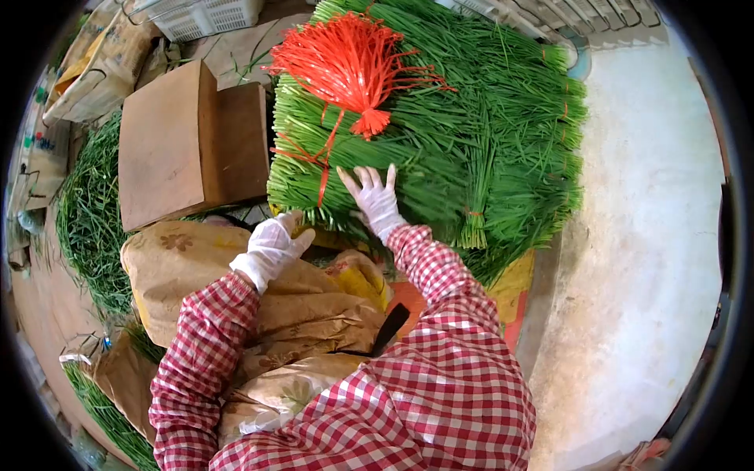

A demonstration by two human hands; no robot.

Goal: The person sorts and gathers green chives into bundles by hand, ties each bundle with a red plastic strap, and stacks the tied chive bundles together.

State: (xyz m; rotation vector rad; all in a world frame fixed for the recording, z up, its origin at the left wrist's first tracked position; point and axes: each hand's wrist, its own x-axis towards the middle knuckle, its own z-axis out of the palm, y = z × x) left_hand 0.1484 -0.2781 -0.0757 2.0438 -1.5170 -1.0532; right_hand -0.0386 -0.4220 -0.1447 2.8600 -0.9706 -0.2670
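My right hand (375,201), in a thin white glove, lies with spread fingers on a bundle of garlic chives (424,184) at the near side of the pile. My left hand (271,250), also gloved, is just left of the near edge of the pile, above my brown apron (188,259). Its thumb and fingers are apart, and I see nothing between them. A bunch of red plastic ties (342,63) lies on top of the chives. One loose red strip (323,169) runs across the pale stalk ends, between my hands and the bunch.
Brown blocks (169,145) stand left of the pile, one stepped behind the other. Loose green leaves (90,212) are heaped further left. White crates (196,17) stand at the back. A pale concrete surface (644,235) stretches along the right.
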